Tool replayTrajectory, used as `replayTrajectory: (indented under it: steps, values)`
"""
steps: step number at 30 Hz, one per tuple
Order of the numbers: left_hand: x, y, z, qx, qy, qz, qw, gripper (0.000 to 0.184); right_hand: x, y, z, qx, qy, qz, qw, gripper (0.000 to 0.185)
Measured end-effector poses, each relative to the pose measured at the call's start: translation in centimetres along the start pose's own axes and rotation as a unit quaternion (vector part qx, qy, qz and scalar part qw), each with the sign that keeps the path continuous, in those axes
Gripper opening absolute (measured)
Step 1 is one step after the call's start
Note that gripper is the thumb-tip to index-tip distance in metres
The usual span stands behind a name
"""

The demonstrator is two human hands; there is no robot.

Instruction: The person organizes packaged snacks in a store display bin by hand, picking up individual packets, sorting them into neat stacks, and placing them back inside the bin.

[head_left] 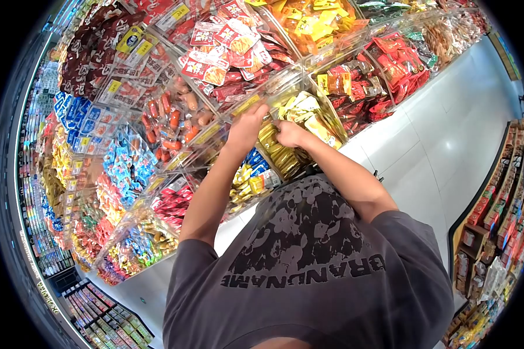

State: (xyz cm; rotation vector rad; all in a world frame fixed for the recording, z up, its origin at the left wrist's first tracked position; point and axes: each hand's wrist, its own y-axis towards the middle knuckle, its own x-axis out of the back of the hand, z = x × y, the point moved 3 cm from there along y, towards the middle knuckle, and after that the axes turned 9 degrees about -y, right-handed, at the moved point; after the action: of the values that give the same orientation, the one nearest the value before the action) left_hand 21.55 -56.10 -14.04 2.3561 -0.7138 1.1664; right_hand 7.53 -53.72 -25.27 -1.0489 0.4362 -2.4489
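My left hand [251,120] is closed at the back edge of a clear bin, next to a yellow price label [247,105]. What its fingers hold, if anything, is hidden. My right hand [291,134] is curled over gold snack packets [275,145] standing in the same row of bins. Its fingertips are turned away, so I cannot make out what they grip. Pale yellow packets [314,116] lie just right of it. Below my left hand, blue and yellow packets [254,168] fill the neighbouring compartment.
Clear dividers separate tiered bins of packaged snacks, including red and white packets [230,43] and wrapped sausages [172,119]. White floor tiles [413,142] run along the right of the display. Stocked shelves [495,215] stand at far right.
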Motion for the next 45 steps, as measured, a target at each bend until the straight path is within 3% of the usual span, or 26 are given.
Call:
replayTrajectory:
  steps: [11, 13, 17, 19, 21, 25, 32, 40, 45]
  values:
    - [-0.5, -0.5, 0.9, 0.014, -0.040, -0.027, 0.999, 0.016, 0.2, -0.8, 0.1, -0.019, 0.063, 0.032, 0.997, 0.068]
    - [-0.4, -0.6, 0.7, 0.041, -0.026, 0.002, 0.999, 0.028, -0.5, -0.6, -0.6, -0.015, 0.077, 0.032, 0.996, 0.070]
    - [0.1, -0.6, -0.4, 0.074, -0.026, 0.016, 0.997, 0.028, -0.8, -1.7, -0.9, -0.018, 0.146, -0.032, 0.989, 0.074]
    - [0.2, -0.5, -0.6, 0.032, -0.027, -0.014, 0.999, 0.017, -0.8, -2.6, -0.7, -0.032, 0.165, -0.048, 0.985, 0.075]
    - [0.0, -0.5, -0.6, 0.026, -0.037, -0.009, 0.999, 0.018, -0.6, -3.3, -0.5, -0.017, 0.189, -0.076, 0.979, 0.072]
    - [-1.0, -0.2, -0.1, 0.024, -0.019, 0.038, 0.999, 0.030, -0.4, -3.6, -0.5, 0.009, 0.181, -0.058, 0.982, 0.068]
    - [-2.2, 0.6, 0.5, 0.040, -0.022, 0.074, 0.996, 0.026, -0.3, -3.9, -0.3, 0.030, 0.118, -0.071, 0.990, 0.063]
    - [-1.4, 1.5, -0.4, 0.146, -0.027, 0.092, 0.985, 0.022, -0.9, -3.3, -0.9, 0.033, 0.114, -0.115, 0.986, 0.070]
    - [-1.9, 1.2, 0.4, 0.099, -0.044, 0.072, 0.991, 0.020, -1.0, -3.3, -1.2, 0.023, 0.145, -0.084, 0.986, 0.068]
